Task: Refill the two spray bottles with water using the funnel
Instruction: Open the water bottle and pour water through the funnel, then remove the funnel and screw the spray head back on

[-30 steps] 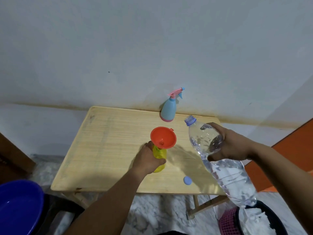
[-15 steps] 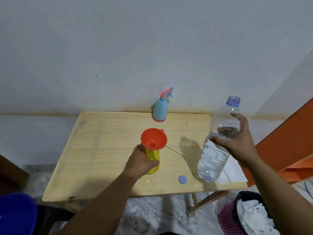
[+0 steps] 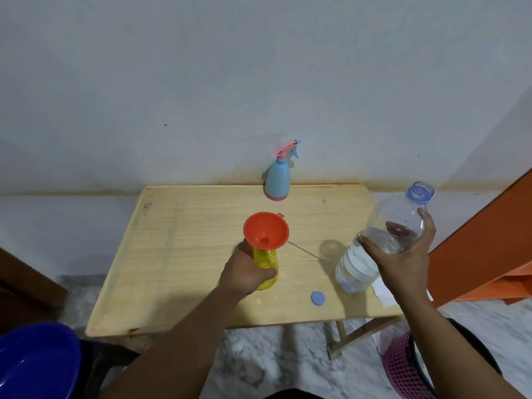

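Head view: our left hand (image 3: 247,272) wraps the translucent yellow spray bottle (image 3: 266,267) bearing a conical orange funnel (image 3: 265,231); our right hand (image 3: 403,254) grips the ribbed clear water bottle (image 3: 383,240).

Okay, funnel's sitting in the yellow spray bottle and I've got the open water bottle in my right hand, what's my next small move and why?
Probably lift the water bottle over and tip its open mouth above the orange funnel. The funnel already sits in the yellow spray bottle, your left hand steadies that bottle, and the blue cap lies off on the table.
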